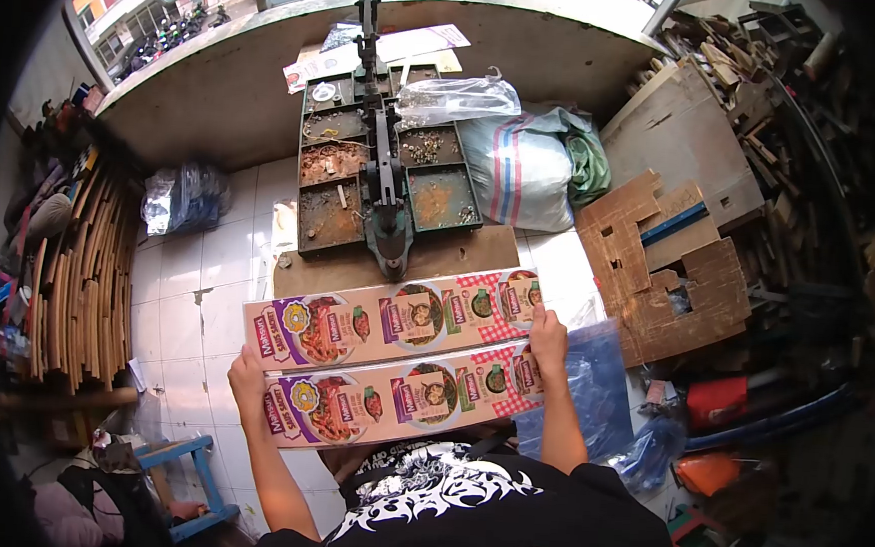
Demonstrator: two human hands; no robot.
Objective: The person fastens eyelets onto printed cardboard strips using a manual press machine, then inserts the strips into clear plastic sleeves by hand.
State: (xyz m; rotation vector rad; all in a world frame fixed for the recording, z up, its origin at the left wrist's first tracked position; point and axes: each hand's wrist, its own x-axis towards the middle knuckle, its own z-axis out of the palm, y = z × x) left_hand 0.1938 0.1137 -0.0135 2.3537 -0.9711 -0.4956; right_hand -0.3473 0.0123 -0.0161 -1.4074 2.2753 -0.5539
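A long printed sheet [420,395] with food pictures spreads in front of my body. It shows two matching printed bands, one above the other, with a line between them; I cannot tell whether these are one piece or two. My left hand [247,382] is closed on the sheet's left edge near that line. At the right edge, my right hand [549,340] grips it with fingers partly hidden. Just beyond the sheet stands a dark metal lever press [388,185], fixed between compartment trays [442,196] that hold small metal pieces.
A brown board [499,249] lies under the press. Behind it are more printed sheets [422,40] and a clear plastic bag [458,99]. A white woven sack [519,168] and cut wooden boards [658,267] sit right. Stacked slats [87,272] and a blue stool [189,484] are left.
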